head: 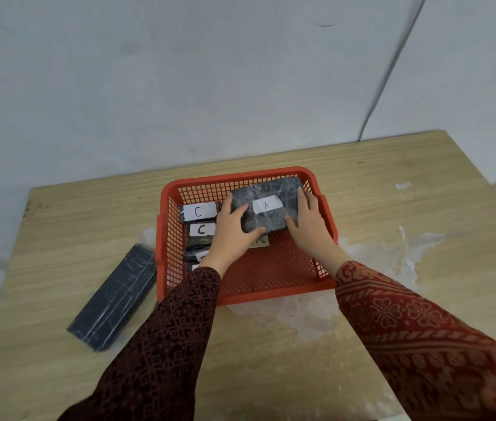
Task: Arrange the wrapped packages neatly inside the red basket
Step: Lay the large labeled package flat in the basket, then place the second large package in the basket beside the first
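A red mesh basket (274, 285) stands on the wooden table. A dark wrapped package with a white label "A" (271, 192) lies tilted at the basket's far right, gripped on its left end by my left hand (233, 229) and on its right end by my right hand (309, 221). Along the basket's left wall sit small dark packages, two of them labelled "C" (199, 211), (200, 230); others nearer me are partly hidden by my left wrist. A long dark package (116, 296) lies on the table to the left, outside the basket.
Crumpled clear plastic film (371, 256) lies under and to the right of the basket. A beige label (260, 240) shows on the basket floor under package A. A grey wall with a hanging cable (389, 77) rises behind the table (392, 165).
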### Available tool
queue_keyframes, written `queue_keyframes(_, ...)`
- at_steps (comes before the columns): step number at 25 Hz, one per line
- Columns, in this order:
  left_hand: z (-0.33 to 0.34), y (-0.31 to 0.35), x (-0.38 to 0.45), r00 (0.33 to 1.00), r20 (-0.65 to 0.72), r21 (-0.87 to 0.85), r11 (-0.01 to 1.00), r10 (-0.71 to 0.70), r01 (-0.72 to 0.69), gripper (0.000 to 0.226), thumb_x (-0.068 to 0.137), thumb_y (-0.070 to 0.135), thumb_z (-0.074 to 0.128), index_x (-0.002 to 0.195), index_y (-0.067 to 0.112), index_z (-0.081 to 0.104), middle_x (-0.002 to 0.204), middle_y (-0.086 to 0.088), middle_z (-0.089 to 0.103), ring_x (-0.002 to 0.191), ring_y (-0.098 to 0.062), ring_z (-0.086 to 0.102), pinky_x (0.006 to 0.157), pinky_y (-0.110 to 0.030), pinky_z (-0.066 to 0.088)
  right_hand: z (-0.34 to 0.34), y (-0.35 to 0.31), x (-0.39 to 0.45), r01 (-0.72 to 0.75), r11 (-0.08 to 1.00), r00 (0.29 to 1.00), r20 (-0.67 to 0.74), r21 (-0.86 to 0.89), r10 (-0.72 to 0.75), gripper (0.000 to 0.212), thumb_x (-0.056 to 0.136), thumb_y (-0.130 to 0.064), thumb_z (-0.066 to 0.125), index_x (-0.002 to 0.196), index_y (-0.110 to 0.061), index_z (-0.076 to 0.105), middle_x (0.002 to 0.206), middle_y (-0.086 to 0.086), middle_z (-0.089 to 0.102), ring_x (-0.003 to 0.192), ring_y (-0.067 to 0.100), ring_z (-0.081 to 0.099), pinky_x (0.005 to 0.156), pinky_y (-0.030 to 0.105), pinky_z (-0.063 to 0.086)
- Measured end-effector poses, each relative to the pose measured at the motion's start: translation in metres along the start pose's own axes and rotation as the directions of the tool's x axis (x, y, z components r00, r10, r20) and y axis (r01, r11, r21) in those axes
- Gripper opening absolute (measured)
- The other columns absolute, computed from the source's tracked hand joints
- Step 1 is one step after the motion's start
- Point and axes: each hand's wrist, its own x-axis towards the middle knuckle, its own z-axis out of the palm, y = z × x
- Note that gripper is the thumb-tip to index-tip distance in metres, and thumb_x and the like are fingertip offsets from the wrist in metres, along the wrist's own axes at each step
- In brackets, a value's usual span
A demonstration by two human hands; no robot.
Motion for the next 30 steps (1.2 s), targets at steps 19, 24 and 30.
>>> queue_keyframes(19,-0.039,-0.019,-0.039,0.991,0.079,0.098,0.988,0.108,-0.116,0.05,0.097,0.028,0.049,0.145,0.028,0.035,0.156,-0.001,0.027,0.143,-0.017,0.023,0.112,-0.032,0.029,0.03,-0.007,-0.026,0.213,0.865,0.976,0.145,-0.455,-0.164,0.071,0.093,-0.03,0.049,0.148,-0.007,0.009,0.158,0.017,0.005,0.144,0.03,-0.002,0.115,0.049,0.005)
queue_keyframes(24,-0.086,-0.062,-0.116,0.928,-0.359,0.027,0.995,0.101,-0.098,0.03,0.093,0.017,0.053,0.122,0.019,0.058,0.123,0.001,0.058,0.115,-0.014,0.053,0.1,-0.032,0.041,0.045,-0.054,-0.051,0.368,0.903,0.93,0.114,-0.223,-0.35,0.047,0.093,-0.024,0.052,0.136,-0.009,0.041,0.146,0.018,0.037,0.136,0.034,0.03,0.108,0.049,0.028)
queue_keyframes(30,-0.104,-0.135,-0.164,0.858,-0.494,0.092,0.972,-0.144,0.216,0.034,0.09,0.018,0.057,0.124,0.014,0.056,0.123,-0.01,0.057,0.116,-0.028,0.052,0.096,-0.038,0.042,0.072,-0.083,-0.09,0.528,0.82,0.848,0.188,-0.221,-0.495,0.033,0.097,-0.039,0.038,0.084,-0.016,0.057,0.077,0.002,0.062,0.069,0.025,0.061,0.051,0.031,0.033)
